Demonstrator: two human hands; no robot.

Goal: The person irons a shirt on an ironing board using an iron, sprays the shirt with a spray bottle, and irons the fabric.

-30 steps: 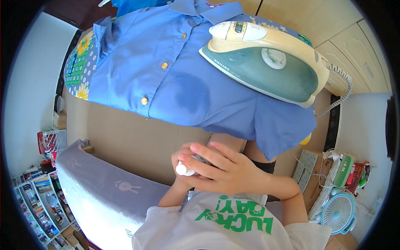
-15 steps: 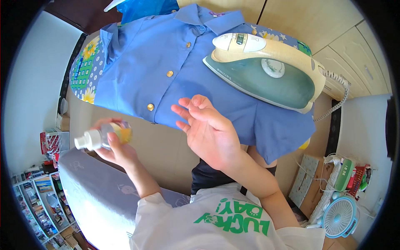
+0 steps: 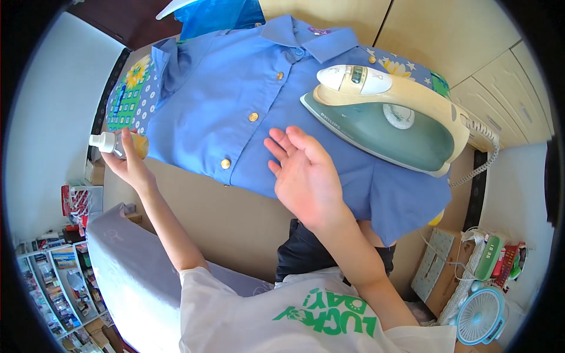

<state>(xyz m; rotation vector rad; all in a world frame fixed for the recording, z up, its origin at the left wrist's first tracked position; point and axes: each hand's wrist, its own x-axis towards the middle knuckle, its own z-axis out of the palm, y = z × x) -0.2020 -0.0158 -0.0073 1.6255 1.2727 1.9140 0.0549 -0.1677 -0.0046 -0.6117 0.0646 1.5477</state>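
A small bottle (image 3: 141, 145) has moved outward and away from the body since the earlier frame, carried in the left hand (image 3: 134, 172) from over the floor to the near corner of the left end of an ironing board (image 3: 145, 107). Fingers and thumb close round its body, the white top (image 3: 102, 141) pointing left; whether it touches the board cannot be told. The right hand (image 3: 311, 183), open and holding nothing, is at the near edge, overlapping the front of a blue shirt (image 3: 218, 112).

The shirt, spread across the board with its collar (image 3: 279, 30) toward the far edge, looks soft, thin and quick to crease. It would best be taken by the hem or shoulder seams, with light tension and clear of the gold buttons.

Toward the board's right end, an iron (image 3: 376, 128) sits on the fabric, nose to the left, its coiled cord (image 3: 482, 130) trailing from the heel. Rigid and probably the heaviest of the three, it calls for a full grasp of the cream handle (image 3: 421, 94), away from the soleplate; its heat cannot be judged. The bottle appears light and firm, likely slippery if wet, and is best gripped around the middle.
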